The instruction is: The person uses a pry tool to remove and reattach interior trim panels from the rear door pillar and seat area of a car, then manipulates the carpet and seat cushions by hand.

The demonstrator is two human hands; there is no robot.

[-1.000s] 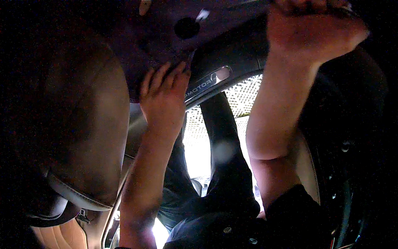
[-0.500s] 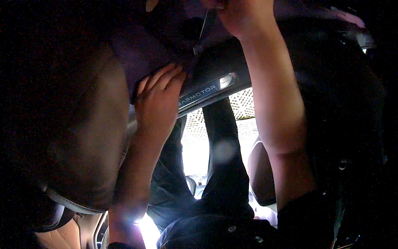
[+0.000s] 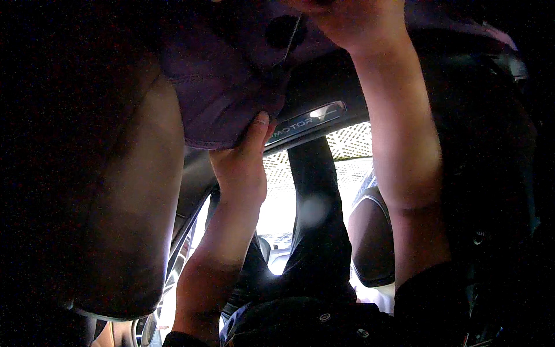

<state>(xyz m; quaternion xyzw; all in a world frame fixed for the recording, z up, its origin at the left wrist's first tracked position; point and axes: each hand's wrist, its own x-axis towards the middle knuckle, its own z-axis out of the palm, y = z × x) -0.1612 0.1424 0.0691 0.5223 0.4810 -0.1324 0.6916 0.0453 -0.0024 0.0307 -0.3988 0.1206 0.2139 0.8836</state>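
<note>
In the head view, I see the left hand (image 3: 241, 156) folded over the lower edge of a dark purple carpet (image 3: 211, 110), thumb on top, fingers hidden underneath, just beside the door sill (image 3: 306, 120). The right hand (image 3: 352, 20) is cut off by the upper edge; a thin rod (image 3: 293, 39) slants down from it toward the carpet, but I can't tell how tightly its fingers close. It looks like the edge is being steadied while the rod works near it; moving that rod calls for a firm left pinch.
</note>
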